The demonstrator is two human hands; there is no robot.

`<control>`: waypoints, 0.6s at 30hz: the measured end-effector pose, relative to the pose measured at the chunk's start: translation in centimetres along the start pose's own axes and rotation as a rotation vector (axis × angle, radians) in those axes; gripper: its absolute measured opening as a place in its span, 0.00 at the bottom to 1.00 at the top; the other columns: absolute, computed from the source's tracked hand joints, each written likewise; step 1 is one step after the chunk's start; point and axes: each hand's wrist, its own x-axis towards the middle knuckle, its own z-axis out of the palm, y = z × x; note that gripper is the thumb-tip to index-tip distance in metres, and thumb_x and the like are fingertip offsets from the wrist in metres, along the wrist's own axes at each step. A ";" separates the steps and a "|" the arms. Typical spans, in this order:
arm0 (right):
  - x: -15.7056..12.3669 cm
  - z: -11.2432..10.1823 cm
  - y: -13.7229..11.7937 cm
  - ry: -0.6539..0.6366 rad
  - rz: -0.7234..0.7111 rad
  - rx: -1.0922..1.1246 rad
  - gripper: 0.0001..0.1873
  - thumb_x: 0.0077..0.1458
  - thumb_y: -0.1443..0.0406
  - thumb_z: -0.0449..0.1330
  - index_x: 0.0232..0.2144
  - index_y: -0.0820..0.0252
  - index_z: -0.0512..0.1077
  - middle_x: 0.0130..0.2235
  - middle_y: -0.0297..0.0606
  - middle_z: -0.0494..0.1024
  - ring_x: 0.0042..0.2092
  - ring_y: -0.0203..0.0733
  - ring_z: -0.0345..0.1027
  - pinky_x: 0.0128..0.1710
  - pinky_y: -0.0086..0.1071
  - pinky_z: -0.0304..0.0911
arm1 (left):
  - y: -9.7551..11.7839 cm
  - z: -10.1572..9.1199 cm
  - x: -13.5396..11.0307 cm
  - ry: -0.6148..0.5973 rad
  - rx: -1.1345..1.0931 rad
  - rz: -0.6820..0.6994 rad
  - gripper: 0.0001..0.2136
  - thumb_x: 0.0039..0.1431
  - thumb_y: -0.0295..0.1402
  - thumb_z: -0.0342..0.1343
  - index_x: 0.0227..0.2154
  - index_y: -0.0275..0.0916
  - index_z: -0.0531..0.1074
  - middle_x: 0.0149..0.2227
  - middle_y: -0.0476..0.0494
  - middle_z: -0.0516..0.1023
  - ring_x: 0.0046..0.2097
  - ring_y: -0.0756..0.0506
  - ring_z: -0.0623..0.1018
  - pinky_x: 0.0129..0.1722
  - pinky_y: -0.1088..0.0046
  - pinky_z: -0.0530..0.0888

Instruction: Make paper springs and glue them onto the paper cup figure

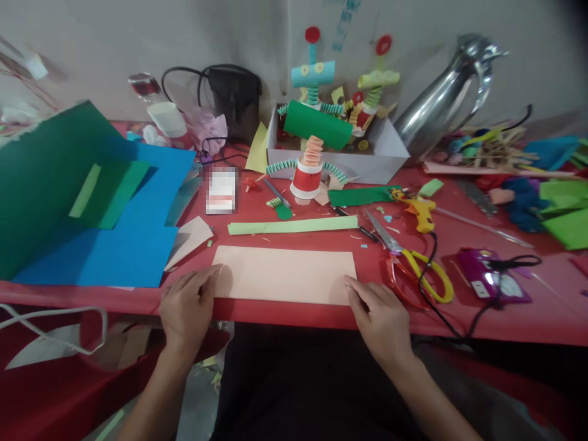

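A peach sheet of paper, folded into a wide flat strip, lies along the front of the red table. My left hand is closed at its left edge, thumb and fingers pinching the paper. At the opposite end my right hand pinches the right edge between thumb and fingers. Just behind the sheet runs a light green paper strip. To the right of it lie yellow-handled scissors. A red and white paper cup with folded paper arms and a peach pleated strip on top stands farther back.
Blue paper and a green board cover the left. A white box holds paper figures. On the right are a yellow glue gun with a trailing cord, a purple device and a steel jug.
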 end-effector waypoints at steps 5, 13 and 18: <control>-0.2 0.2 0.0 -0.008 -0.029 -0.017 0.16 0.65 0.67 0.52 0.50 0.65 0.74 0.33 0.42 0.77 0.36 0.46 0.66 0.40 0.38 0.62 | 0.2 0.1 0.4 -0.015 0.019 -0.005 0.14 0.64 0.38 0.50 0.43 0.43 0.79 0.40 0.41 0.82 0.41 0.41 0.78 0.41 0.65 0.70; -0.6 0.3 0.3 0.005 -0.083 0.003 0.17 0.64 0.68 0.52 0.51 0.67 0.73 0.29 0.40 0.73 0.33 0.45 0.62 0.39 0.39 0.61 | -0.2 0.4 -0.5 -0.015 0.067 0.053 0.14 0.64 0.34 0.48 0.42 0.38 0.79 0.37 0.39 0.81 0.40 0.40 0.77 0.44 0.62 0.69; -0.6 0.2 0.3 0.005 -0.093 0.010 0.17 0.64 0.67 0.52 0.51 0.67 0.73 0.30 0.40 0.73 0.33 0.45 0.62 0.39 0.39 0.61 | 0.4 0.1 -0.3 -0.017 0.049 0.016 0.14 0.64 0.35 0.48 0.42 0.40 0.79 0.38 0.41 0.81 0.41 0.41 0.77 0.45 0.64 0.69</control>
